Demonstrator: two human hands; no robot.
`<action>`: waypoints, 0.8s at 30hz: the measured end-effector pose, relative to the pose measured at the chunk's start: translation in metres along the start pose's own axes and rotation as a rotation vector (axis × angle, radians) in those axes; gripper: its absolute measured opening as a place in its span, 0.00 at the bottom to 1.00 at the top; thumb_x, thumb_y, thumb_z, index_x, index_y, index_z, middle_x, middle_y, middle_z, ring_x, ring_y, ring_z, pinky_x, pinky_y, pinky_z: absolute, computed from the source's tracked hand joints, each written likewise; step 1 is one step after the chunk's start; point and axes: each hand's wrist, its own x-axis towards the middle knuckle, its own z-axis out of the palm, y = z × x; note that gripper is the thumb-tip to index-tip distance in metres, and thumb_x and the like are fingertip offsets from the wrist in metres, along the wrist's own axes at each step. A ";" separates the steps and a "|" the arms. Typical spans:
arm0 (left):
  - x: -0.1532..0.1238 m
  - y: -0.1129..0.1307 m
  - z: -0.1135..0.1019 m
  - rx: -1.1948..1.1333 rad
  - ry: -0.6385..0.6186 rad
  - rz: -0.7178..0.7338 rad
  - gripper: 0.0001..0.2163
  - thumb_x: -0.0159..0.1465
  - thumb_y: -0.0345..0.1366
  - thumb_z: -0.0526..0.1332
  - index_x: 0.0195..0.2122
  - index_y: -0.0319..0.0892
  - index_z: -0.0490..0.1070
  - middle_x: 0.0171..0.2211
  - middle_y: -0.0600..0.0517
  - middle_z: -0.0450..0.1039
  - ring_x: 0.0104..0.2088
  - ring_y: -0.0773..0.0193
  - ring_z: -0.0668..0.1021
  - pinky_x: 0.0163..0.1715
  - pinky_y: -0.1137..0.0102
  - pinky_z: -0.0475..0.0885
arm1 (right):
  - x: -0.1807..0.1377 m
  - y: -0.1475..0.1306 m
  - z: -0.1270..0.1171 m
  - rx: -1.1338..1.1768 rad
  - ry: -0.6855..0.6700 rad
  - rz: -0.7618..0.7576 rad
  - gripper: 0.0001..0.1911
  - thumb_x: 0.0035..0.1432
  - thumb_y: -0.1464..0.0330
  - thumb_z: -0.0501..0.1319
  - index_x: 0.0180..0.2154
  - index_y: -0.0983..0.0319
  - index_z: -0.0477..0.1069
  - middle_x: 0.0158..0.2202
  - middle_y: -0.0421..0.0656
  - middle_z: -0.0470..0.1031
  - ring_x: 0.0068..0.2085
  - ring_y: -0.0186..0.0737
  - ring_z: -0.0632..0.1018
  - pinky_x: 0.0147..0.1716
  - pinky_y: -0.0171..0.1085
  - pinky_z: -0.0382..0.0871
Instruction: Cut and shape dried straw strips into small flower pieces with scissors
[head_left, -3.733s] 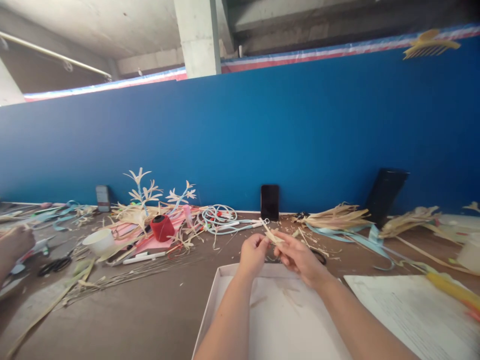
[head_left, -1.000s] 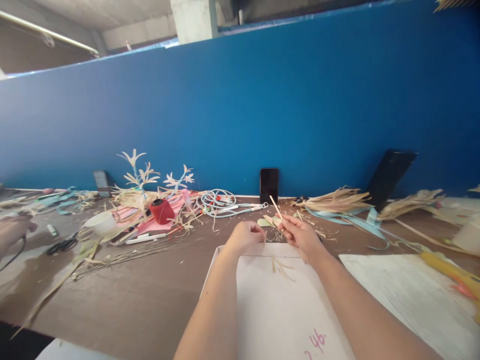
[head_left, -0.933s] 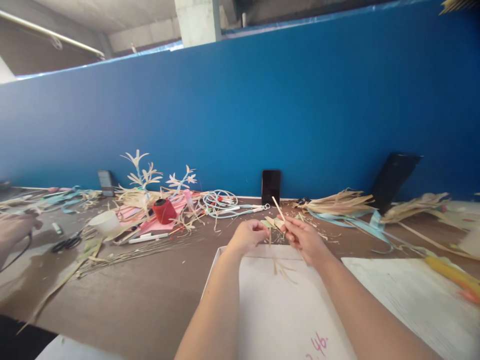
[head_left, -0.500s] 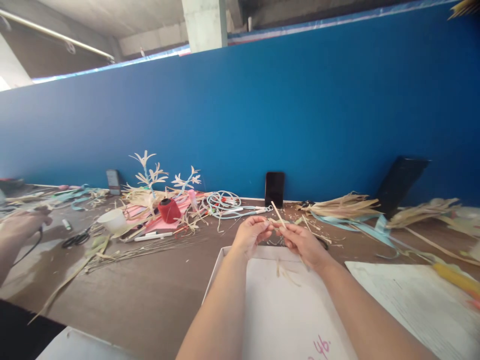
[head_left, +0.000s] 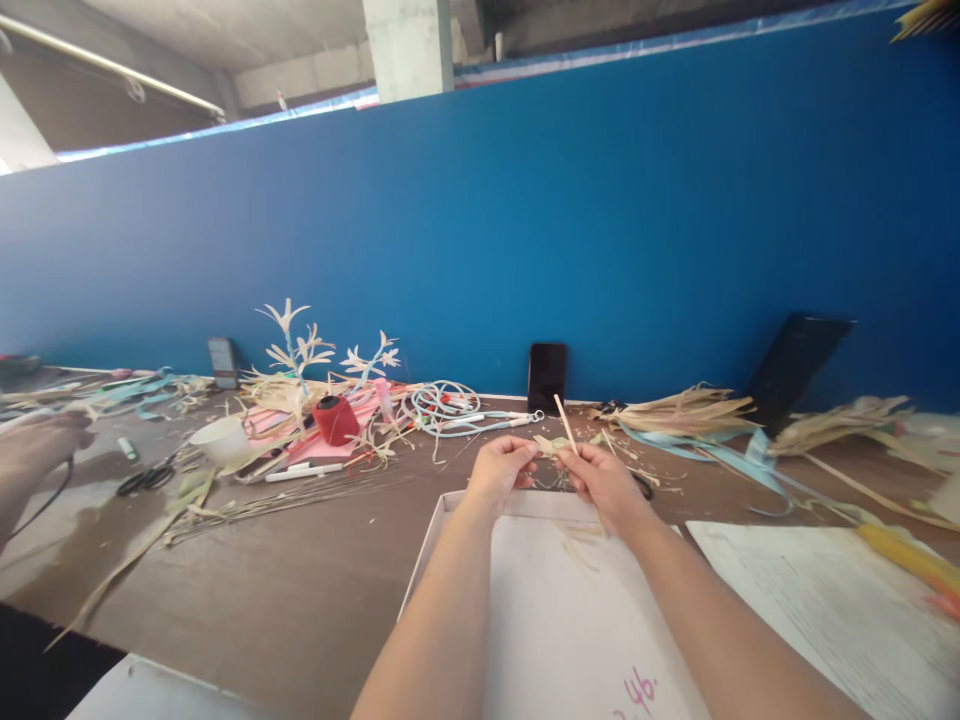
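Observation:
Over the far edge of a white box lid my two hands meet, thumbs and fingertips pinched. My left hand is closed on one end of a small piece of pale dried husk. My right hand pinches the other side, and a thin straw-coloured strip sticks up from its fingers. A few thin pale scraps lie on the lid below. Dark scissor-like handles show partly behind my right hand.
Left of the lid are a red thread spool, husk flowers, a white bowl, thin wires and scissors. A phone leans on the blue partition. Husk bundles and printed paper lie right. Another person's hand is far left.
My hands have shifted slightly, and more of the pale husk shows between the fingertips. The thin strip stands a little higher and more upright. The view has drifted slightly.

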 end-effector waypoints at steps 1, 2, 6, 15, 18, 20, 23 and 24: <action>0.000 0.001 0.000 0.042 0.003 -0.004 0.11 0.49 0.38 0.66 0.30 0.37 0.71 0.30 0.50 0.73 0.25 0.73 0.72 0.19 0.79 0.66 | 0.000 0.000 0.000 0.013 0.013 -0.003 0.17 0.49 0.54 0.61 0.27 0.63 0.68 0.13 0.32 0.57 0.15 0.25 0.53 0.15 0.30 0.41; -0.001 0.002 -0.001 0.079 0.003 -0.010 0.11 0.49 0.38 0.66 0.30 0.37 0.71 0.30 0.49 0.73 0.25 0.73 0.72 0.20 0.79 0.66 | 0.001 0.001 0.000 0.027 0.023 -0.004 0.17 0.49 0.54 0.61 0.27 0.62 0.67 0.13 0.32 0.57 0.15 0.25 0.53 0.15 0.30 0.41; -0.002 0.006 -0.002 0.210 -0.011 -0.046 0.10 0.50 0.37 0.65 0.31 0.37 0.72 0.32 0.48 0.74 0.25 0.72 0.72 0.20 0.78 0.66 | 0.004 0.006 -0.002 0.083 0.054 -0.001 0.16 0.46 0.56 0.64 0.28 0.62 0.68 0.16 0.33 0.61 0.16 0.25 0.55 0.14 0.29 0.42; 0.001 0.002 -0.005 0.340 -0.032 -0.062 0.08 0.51 0.35 0.63 0.30 0.37 0.73 0.32 0.47 0.75 0.26 0.70 0.73 0.21 0.77 0.67 | 0.005 0.009 -0.003 0.069 0.068 -0.002 0.18 0.49 0.54 0.61 0.32 0.62 0.71 0.18 0.35 0.61 0.17 0.26 0.57 0.14 0.28 0.45; 0.002 0.004 -0.005 0.274 0.064 -0.038 0.08 0.51 0.35 0.63 0.31 0.37 0.73 0.32 0.47 0.75 0.24 0.72 0.72 0.20 0.78 0.66 | 0.002 0.003 -0.001 0.084 0.062 -0.001 0.21 0.50 0.53 0.60 0.39 0.61 0.74 0.25 0.38 0.66 0.19 0.27 0.61 0.13 0.28 0.47; 0.002 0.005 -0.005 0.218 0.099 -0.023 0.09 0.52 0.36 0.63 0.32 0.37 0.74 0.32 0.48 0.75 0.23 0.73 0.71 0.20 0.79 0.66 | 0.000 0.000 0.001 0.083 0.010 0.020 0.21 0.50 0.55 0.60 0.43 0.60 0.73 0.26 0.38 0.66 0.19 0.27 0.61 0.13 0.28 0.47; 0.001 0.004 -0.004 0.176 0.086 0.004 0.09 0.52 0.36 0.63 0.32 0.37 0.73 0.33 0.48 0.75 0.24 0.74 0.71 0.20 0.79 0.65 | -0.004 -0.002 0.003 0.031 -0.094 0.052 0.24 0.50 0.56 0.61 0.48 0.59 0.71 0.23 0.37 0.65 0.18 0.26 0.60 0.14 0.28 0.47; 0.001 0.004 -0.003 0.175 0.072 0.008 0.09 0.52 0.36 0.63 0.32 0.37 0.73 0.32 0.48 0.74 0.24 0.73 0.71 0.19 0.79 0.65 | -0.005 -0.003 0.004 0.014 -0.121 0.054 0.26 0.50 0.57 0.61 0.50 0.58 0.69 0.23 0.37 0.66 0.18 0.26 0.60 0.14 0.28 0.48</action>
